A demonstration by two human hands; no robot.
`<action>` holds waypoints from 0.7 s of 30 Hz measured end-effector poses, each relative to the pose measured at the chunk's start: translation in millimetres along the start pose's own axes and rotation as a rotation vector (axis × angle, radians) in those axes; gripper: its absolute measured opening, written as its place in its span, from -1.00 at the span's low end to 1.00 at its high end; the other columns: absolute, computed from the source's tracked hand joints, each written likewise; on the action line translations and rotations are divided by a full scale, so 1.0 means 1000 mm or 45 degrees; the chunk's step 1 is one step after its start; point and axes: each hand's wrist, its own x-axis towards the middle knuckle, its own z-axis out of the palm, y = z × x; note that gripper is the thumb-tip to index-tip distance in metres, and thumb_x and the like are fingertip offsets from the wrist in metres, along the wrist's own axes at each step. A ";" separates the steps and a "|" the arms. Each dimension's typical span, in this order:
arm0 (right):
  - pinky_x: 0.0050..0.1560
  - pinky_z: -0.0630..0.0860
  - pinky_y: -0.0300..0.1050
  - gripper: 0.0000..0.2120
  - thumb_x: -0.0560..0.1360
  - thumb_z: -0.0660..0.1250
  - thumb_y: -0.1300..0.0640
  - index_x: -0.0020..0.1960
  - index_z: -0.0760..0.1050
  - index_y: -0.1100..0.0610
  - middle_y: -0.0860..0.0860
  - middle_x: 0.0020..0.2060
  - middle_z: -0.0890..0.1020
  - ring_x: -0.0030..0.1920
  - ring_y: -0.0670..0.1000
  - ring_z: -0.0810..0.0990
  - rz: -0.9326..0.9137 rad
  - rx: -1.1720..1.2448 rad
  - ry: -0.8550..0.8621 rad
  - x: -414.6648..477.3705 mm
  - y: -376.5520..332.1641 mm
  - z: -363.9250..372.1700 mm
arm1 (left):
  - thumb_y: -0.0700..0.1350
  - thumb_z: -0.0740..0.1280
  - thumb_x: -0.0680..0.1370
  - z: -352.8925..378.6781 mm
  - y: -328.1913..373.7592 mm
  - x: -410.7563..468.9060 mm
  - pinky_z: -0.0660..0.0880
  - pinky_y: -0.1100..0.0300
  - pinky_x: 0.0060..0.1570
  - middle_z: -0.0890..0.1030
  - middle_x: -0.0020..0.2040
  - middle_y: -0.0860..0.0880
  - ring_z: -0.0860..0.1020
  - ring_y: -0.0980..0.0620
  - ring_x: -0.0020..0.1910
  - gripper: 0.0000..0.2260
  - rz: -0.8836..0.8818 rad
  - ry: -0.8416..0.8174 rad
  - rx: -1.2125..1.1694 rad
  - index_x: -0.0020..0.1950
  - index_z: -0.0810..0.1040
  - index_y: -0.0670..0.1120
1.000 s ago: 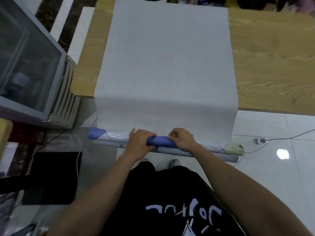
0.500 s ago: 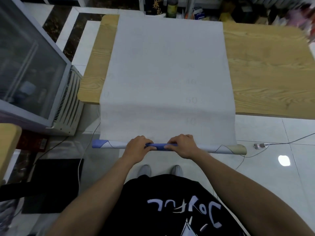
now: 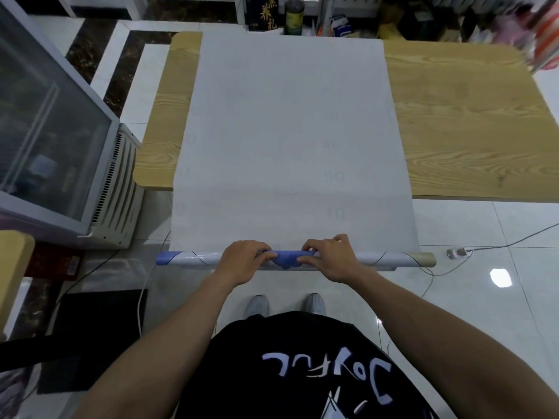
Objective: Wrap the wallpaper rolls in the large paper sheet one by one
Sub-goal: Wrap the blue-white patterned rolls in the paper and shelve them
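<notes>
Pale grey paper, one large sheet [image 3: 290, 131], lies down the middle of the light wood-grain desk [image 3: 469, 131] and hangs off its near edge. The long white wallpaper roll with blue patches and thin dark lines [image 3: 387, 259] lies crosswise at the sheet's near edge, off the desk and above the white floor tiles [image 3: 484, 297]. It is shiny, and a tan cardboard end shows at its right tip.

Both grips hold the roll near its middle, close together, with a blue stretch of it showing between them. The left grip [image 3: 245, 258] is curled over the top of the roll, knuckles up. The right grip [image 3: 329, 258] pinches it, fingertips bent onto the upper side and thumb along the near side. How far the sheet already wraps the roll I cannot tell.

Faint grey numerals show through the sheet: 40, 50 and 10 in a column right of centre. The black T-shirt [image 3: 302, 373] carries white lettering, seen upside down and not surely legible. Beyond the desk stands a dark box with gold Chinese characters [image 3: 264, 13], beside a bottle with a yellow-green label [image 3: 293, 16] too blurred to read.
</notes>
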 end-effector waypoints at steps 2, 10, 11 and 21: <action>0.17 0.22 -0.03 -0.63 0.54 0.10 -0.31 0.05 0.51 -0.09 -0.04 -0.15 0.65 -0.12 0.01 0.55 0.006 -0.007 -0.025 0.002 0.001 -0.001 | 0.22 0.26 0.54 0.001 0.000 0.001 0.42 0.07 0.00 0.64 0.01 0.01 0.54 -0.03 0.01 -0.65 0.054 0.057 0.051 0.15 0.61 0.03; 0.07 0.35 -0.01 -0.60 0.56 0.09 -0.28 0.11 0.52 -0.04 0.02 0.04 0.63 0.01 0.10 0.55 0.018 0.119 -0.257 0.016 0.005 -0.012 | 0.20 0.24 0.55 0.001 -0.004 0.004 0.35 0.10 0.04 0.56 0.11 0.04 0.50 -0.01 0.11 -0.63 0.150 -0.045 0.266 0.31 0.48 0.11; 0.05 0.37 -0.02 -0.59 0.56 0.09 -0.28 0.14 0.51 -0.03 0.02 0.07 0.62 0.02 0.10 0.55 0.022 0.126 -0.283 0.018 0.005 -0.013 | 0.20 0.21 0.57 -0.001 -0.004 0.005 0.36 0.10 0.04 0.56 0.12 0.03 0.50 -0.01 0.11 -0.63 0.144 -0.062 0.282 0.32 0.47 0.10; 0.09 0.39 -0.01 -0.55 0.53 0.18 -0.27 0.24 0.45 0.01 0.03 0.12 0.49 0.14 0.08 0.45 -0.143 -0.091 -0.195 0.017 0.013 -0.010 | 0.18 0.10 0.62 -0.009 -0.005 0.014 0.30 0.12 -0.07 0.54 0.04 -0.01 0.40 -0.03 0.08 -0.68 0.139 -0.176 0.452 0.27 0.49 0.11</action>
